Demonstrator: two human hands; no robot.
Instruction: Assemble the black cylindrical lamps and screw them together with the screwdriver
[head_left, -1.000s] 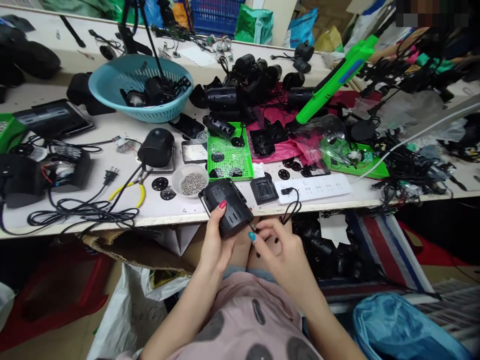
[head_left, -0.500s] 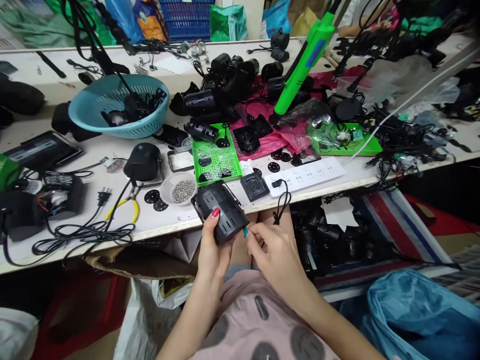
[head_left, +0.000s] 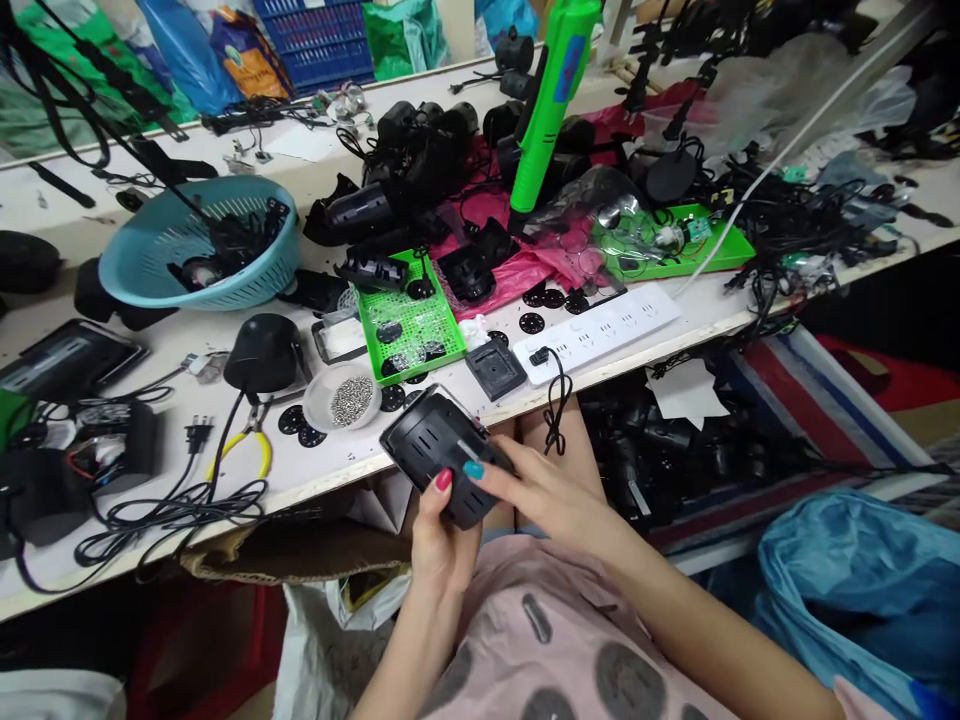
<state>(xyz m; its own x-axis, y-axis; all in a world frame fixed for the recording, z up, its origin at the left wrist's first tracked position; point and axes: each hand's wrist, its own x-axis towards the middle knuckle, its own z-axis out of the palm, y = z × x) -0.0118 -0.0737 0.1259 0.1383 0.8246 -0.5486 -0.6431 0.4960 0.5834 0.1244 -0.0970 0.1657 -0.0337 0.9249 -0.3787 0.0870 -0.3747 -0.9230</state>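
A black slotted plastic housing [head_left: 435, 445] is tilted over the table's front edge. My left hand [head_left: 444, 535] grips its lower left side, the red-nailed thumb lying on the slotted face. From the right, my right hand [head_left: 536, 485] holds the same housing, its blue-nailed thumb on top and the other fingers partly hidden behind it. Just beyond are a clear bowl of small metal screws [head_left: 351, 400], a green perforated tray [head_left: 450, 335] and a square black part [head_left: 496, 368].
A white power strip [head_left: 600, 335] with a black plug lies on the right. Left are yellow-handled pliers [head_left: 262, 452], coiled black cables and a blue basket [head_left: 120, 265]. A bright green tool [head_left: 551, 110] stands upright above the pink plastic.
My right hand has moved from the housing's lower right corner onto its body, thumb on top. The housing has turned slightly. The camera view has shifted.
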